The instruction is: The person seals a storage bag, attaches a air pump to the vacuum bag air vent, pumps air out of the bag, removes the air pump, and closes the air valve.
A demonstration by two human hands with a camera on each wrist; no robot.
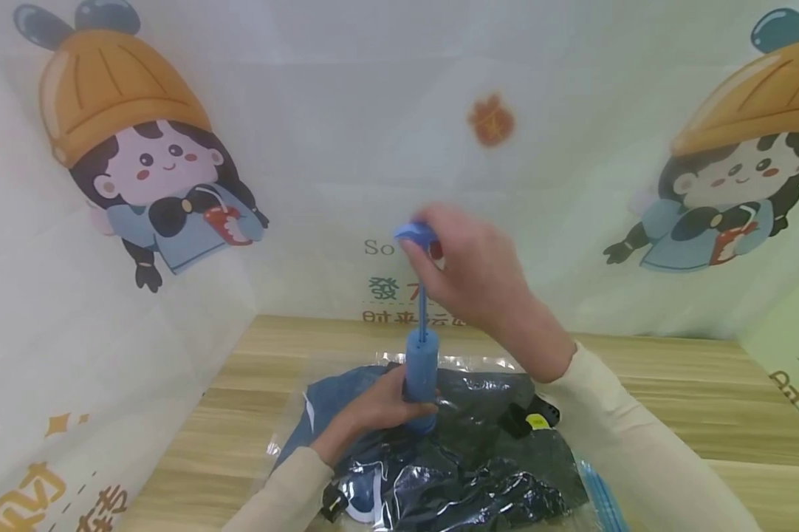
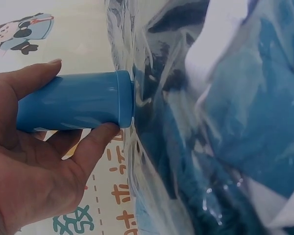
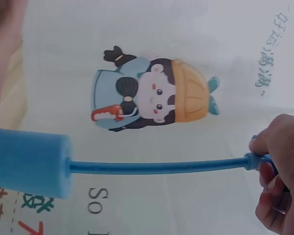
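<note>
The pump [image 1: 422,362] is showing blue; the fabric [image 1: 479,428], black and blue; the table [image 1: 220,421], tan wood grain; the backdrop [image 1: 346,111], orange-capped cartoon figures [image 1: 167,166] on white.

- Head view: diffuse, fairly bright light, slightly hazy, across the white printed fabric backdrop [image 1: 346,148]; a yellow-green tint at far right.
- Small white glints scatter over the clear plastic bag with dark contents [image 1: 479,473]; the right grip [image 1: 475,262] is softened by blur.
- Left wrist view: dimmer, bluish over the bag, with pale streaks of glare.
- Right wrist view: muted, greyish; the thick blue cylindrical pump barrel [image 3: 29,161] is soft-edged.
</note>
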